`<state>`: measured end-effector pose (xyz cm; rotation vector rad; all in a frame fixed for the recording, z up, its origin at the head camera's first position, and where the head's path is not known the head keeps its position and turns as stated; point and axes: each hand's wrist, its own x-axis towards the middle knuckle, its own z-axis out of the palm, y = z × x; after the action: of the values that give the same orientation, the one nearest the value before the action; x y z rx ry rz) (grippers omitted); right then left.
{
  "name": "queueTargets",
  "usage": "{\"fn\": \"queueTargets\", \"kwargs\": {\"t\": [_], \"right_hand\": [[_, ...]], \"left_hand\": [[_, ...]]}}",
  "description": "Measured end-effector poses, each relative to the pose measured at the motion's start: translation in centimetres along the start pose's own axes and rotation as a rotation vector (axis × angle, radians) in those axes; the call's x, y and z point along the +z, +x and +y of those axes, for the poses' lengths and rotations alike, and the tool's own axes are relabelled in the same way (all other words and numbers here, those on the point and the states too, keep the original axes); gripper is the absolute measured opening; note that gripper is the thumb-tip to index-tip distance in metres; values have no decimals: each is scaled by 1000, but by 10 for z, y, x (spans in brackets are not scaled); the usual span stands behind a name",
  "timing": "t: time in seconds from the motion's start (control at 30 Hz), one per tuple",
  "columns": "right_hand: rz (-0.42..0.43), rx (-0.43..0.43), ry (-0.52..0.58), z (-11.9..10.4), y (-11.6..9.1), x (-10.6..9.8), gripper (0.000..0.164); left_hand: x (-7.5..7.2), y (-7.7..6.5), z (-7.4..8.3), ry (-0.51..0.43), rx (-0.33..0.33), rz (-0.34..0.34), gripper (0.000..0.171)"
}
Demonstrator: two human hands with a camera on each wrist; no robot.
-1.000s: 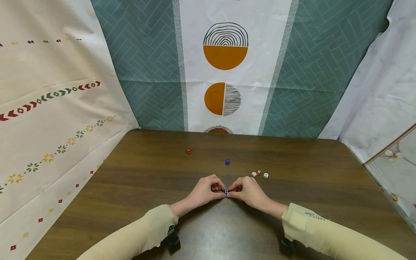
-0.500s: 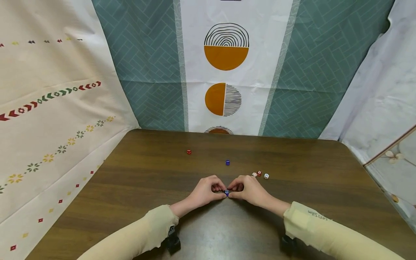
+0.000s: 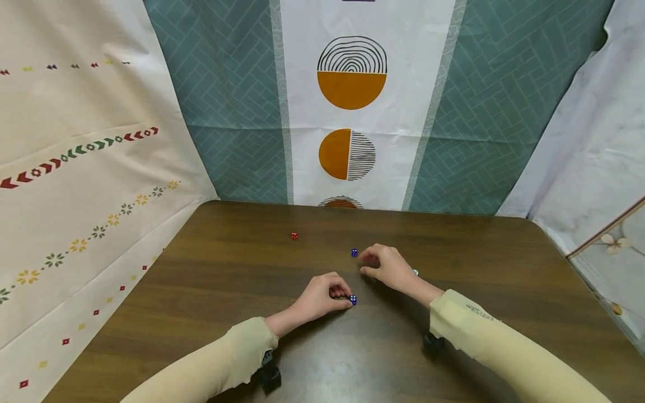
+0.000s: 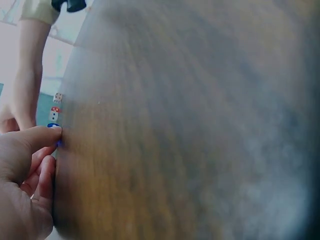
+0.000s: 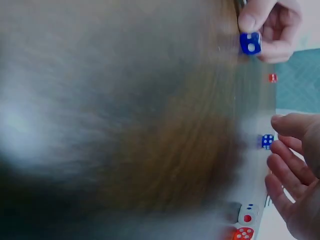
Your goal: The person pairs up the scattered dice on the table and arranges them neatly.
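My left hand [image 3: 319, 295] pinches a small blue die [image 3: 353, 300] at the table's middle, thumb and forefinger tips at its side. That die shows its white pips in the right wrist view, where the left thumb [image 5: 249, 22] lies against it. Farther back on the table sits a second blue die [image 3: 355, 253]. Close to its right is my right hand [image 3: 390, 270], thumb and fingers parted, holding nothing. In the right wrist view this far die [image 5: 268, 141] appears beside the fingertips of the right hand [image 5: 297, 170].
A red die [image 3: 294, 236] lies toward the back left of the brown wooden table [image 3: 242, 252]. Right of the right hand, a white die [image 3: 415, 272] peeks out. Another white die [image 5: 248, 214] and a red die [image 5: 243, 233] stand together, hidden behind that hand in the head view.
My right hand has let go of the near blue die and moved away and back toward the far one, covering some dice on the right. The left hand has stayed at the near die.
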<state>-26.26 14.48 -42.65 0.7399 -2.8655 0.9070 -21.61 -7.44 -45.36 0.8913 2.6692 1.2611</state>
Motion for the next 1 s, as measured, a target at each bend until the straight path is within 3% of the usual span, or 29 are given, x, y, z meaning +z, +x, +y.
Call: {"fn": "queueTargets", "kwargs": {"t": [0.47, 0.8, 1.0], "right_hand": [[91, 27, -72, 12, 33, 10, 31], [126, 55, -124, 7, 33, 15, 15], [134, 60, -134, 7, 27, 14, 13]], "left_hand": [[-1, 0, -1, 2, -12, -11, 10], [0, 0, 0, -1, -12, -13, 11], [0, 1, 0, 9, -10, -9, 10]]}}
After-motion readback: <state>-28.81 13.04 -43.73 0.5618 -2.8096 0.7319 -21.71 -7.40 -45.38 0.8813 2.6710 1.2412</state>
